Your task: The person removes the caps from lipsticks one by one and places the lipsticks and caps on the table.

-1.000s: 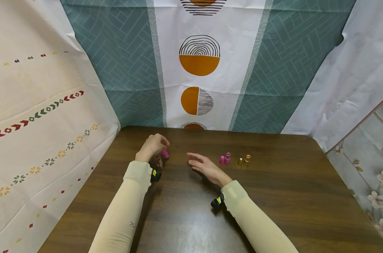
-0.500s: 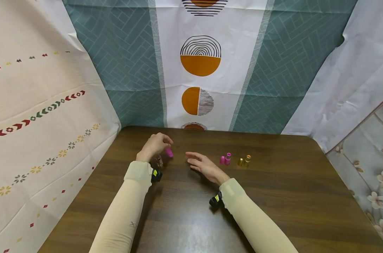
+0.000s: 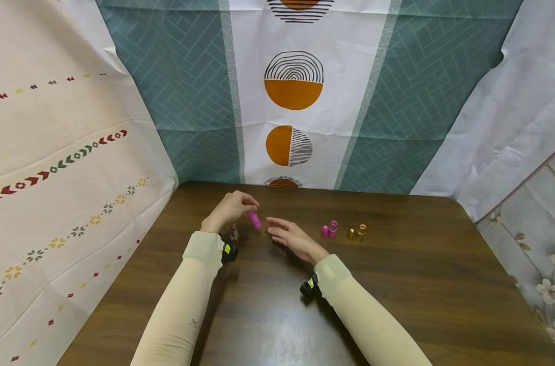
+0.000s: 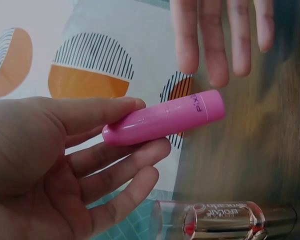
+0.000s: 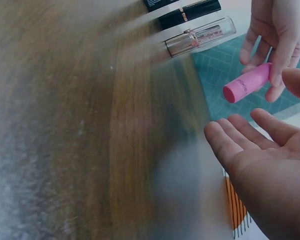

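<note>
Head: clear tube [image 3: 233, 232] near left hand [image 3: 231, 209]

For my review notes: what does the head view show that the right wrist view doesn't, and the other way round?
Only the head view: an uncapped pink lipstick beside a pink cap, an uncapped gold lipstick beside a gold cap, and both pale sleeves.

Only the right wrist view: a black tube, another black item cut off by the top edge, and writing on the held pink tube.

Both: the left hand pinching that tube, the right hand, a clear-capped lipstick and the wooden table.
</note>
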Motion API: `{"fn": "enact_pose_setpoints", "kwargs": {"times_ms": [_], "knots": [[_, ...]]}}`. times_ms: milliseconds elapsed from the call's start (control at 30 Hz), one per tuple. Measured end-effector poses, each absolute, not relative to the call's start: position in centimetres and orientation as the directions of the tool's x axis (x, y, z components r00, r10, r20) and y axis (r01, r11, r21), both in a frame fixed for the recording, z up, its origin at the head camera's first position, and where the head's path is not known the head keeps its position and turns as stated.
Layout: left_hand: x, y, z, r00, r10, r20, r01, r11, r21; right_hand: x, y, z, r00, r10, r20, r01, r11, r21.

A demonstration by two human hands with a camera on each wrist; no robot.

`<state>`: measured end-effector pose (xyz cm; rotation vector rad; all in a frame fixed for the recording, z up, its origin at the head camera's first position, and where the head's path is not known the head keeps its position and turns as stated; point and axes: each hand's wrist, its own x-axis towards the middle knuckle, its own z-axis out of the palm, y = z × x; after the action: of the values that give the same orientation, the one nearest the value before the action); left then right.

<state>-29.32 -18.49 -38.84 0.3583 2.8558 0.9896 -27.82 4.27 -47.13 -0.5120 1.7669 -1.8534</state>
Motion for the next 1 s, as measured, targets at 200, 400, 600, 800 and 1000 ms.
{"fn": "enact_pose_setpoints", "kwargs": {"times_ms": [200,400,600,800,1000], "knots": [[-29.2,-18.3,-38.7,-0.965,0.261,-0.024,0.186,0.747,0.638,-28.1,3.7,-46.9,-0.794,-0.602,-0.089,0.119,-0.009,-0.993],[-29.5,-18.2,-38.9,-0.961,0.275,-0.036,0.181,0.72,0.67,-28.2,3.2,-46.9,-0.795,-0.6,-0.087,0.119,-0.015,-0.993],[-29.5,-17.5,-39.0,-0.959,0.277,-0.055,0.156,0.683,0.714,-28.4,3.0,-47.0,-0.814,-0.576,-0.072,0.101,-0.018,-0.995],[-29.6,-16.8,-39.4,-0.959,0.282,-0.034,0.178,0.69,0.701,-28.4,2.9,-47.0,-0.818,-0.571,-0.078,0.096,-0.003,-0.995],[-29.8,-16.1,-39.9,-0.959,0.283,0.008,0.218,0.719,0.66,-28.3,2.7,-46.9,-0.818,-0.571,-0.071,0.09,-0.004,-0.996]]}}
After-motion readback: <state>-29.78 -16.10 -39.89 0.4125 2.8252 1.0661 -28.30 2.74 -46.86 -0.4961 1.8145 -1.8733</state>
